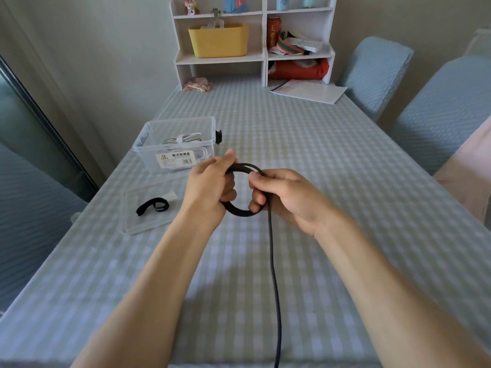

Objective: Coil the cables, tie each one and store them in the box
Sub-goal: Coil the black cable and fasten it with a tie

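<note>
Over the checked counter (pixel 292 144), both hands, left (pixel 210 187) and right (pixel 289 197), curl around a black cable (pixel 240 212) ring; its tail runs straight down the frame.

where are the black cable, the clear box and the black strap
black cable (pixel 240 211): head view, lower arc of the coil between the hands
clear box (pixel 148 148): head view, front left rim
black strap (pixel 152 205): head view, middle of the loop

Both hands: left hand (pixel 212 185), right hand (pixel 288 197) grip black cable (pixel 240 212) coil.
</note>
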The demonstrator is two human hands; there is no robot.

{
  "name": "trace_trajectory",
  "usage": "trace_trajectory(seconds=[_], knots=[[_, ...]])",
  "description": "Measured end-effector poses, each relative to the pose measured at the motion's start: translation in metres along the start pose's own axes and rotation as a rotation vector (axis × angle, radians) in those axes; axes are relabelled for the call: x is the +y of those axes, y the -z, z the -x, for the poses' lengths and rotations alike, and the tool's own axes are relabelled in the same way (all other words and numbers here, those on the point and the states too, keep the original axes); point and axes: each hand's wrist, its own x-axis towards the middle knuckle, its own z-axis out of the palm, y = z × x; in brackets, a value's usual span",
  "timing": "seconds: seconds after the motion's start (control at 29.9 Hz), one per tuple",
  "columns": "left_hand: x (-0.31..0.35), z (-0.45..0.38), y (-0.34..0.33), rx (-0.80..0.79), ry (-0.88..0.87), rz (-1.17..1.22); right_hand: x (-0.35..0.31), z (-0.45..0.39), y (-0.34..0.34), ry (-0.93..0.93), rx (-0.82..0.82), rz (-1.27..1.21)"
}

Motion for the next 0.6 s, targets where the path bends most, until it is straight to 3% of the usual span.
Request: trace_trajectory(seconds=[0.13, 0.23, 0.33, 0.5, 0.6], knots=[[0.006, 0.002, 0.004, -0.038, 0.121, 0.088, 0.001, -0.003, -0.004, 0.020, 0.030, -0.144], [0.014, 0.005, 0.009, -0.195, 0.175, -0.118, -0.001, -0.002, -0.003, 0.015, 0.049, -0.059], [0.013, 0.009, 0.008, -0.295, 0.101, -0.310, -0.002, 0.001, -0.002, 0.006, 0.043, 0.084], [0.008, 0.003, 0.008, -0.210, 0.068, -0.055, 0.001, 0.000, 0.000, 0.098, 0.017, 0.180], [0.009, -0.001, 0.014, -0.194, 0.080, -0.077, 0.004, -0.002, 0.000, 0.098, 0.025, 0.140]])
